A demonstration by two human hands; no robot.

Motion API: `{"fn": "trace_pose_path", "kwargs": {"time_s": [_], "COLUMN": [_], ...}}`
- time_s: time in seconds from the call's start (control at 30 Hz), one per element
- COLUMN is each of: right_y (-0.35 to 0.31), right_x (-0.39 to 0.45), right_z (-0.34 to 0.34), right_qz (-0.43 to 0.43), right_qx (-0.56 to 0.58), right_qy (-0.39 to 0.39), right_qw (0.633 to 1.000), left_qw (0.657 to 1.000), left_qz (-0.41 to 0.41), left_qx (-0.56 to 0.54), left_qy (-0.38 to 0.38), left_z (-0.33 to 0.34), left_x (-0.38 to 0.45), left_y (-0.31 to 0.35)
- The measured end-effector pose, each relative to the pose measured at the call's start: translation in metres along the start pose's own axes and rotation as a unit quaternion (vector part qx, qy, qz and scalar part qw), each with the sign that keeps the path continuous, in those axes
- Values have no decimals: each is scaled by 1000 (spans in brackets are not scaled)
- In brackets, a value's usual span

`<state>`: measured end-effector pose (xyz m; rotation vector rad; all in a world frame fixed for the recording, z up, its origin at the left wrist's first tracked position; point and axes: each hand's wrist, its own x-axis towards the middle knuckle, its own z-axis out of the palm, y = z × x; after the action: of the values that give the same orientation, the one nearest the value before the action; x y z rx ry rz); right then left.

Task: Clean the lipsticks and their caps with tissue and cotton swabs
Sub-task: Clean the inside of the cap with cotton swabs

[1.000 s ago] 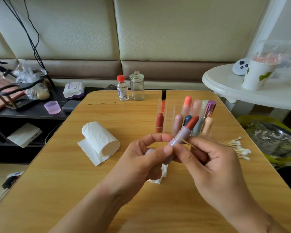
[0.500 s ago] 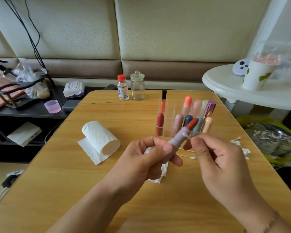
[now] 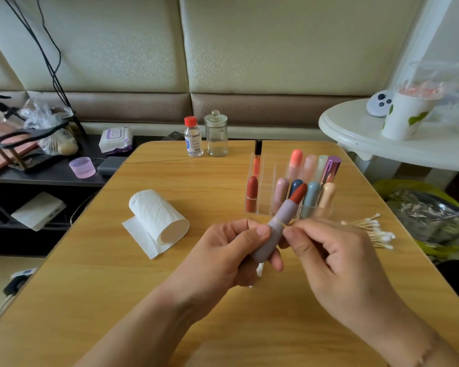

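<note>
Above the smooth wooden table (image 3: 96,274), the left hand (image 3: 223,258) grips 1 matte lilac lipstick (image 3: 276,229) with a rounded red tip, while the right hand (image 3: 331,260) pinches 1 thin cotton swab (image 3: 286,223) against its tube.

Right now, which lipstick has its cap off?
The lilac-cased lipstick in the left hand, its red bullet bare; those in the clear organizer are capped.
</note>
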<state>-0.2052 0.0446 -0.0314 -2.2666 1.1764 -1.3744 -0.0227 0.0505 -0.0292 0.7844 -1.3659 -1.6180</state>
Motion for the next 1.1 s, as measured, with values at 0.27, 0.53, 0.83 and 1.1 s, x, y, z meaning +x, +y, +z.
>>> {"fn": "trace_pose_path", "kwargs": {"time_s": [0.27,0.53,0.83,1.1], "right_y": [-25,-6,-7,-16], "right_x": [0,13,16,16], "right_z": [5,-17,-27,-17], "right_qz": [201,252,242,262], "right_qx": [316,335,344,346], "right_qy": [-3,6,-11,-90], "right_qw": [927,908,907,896], "left_qw": [1000,990,986,989], "left_qz": [14,-45,22,-7], "left_qx": [5,-85,-159,-84], "left_qy": [-6,106,-37,-125], "left_z": [1,-6,-8,-7], "left_x": [0,-1,1,-5], "left_y": [-1,7,3,-2]}}
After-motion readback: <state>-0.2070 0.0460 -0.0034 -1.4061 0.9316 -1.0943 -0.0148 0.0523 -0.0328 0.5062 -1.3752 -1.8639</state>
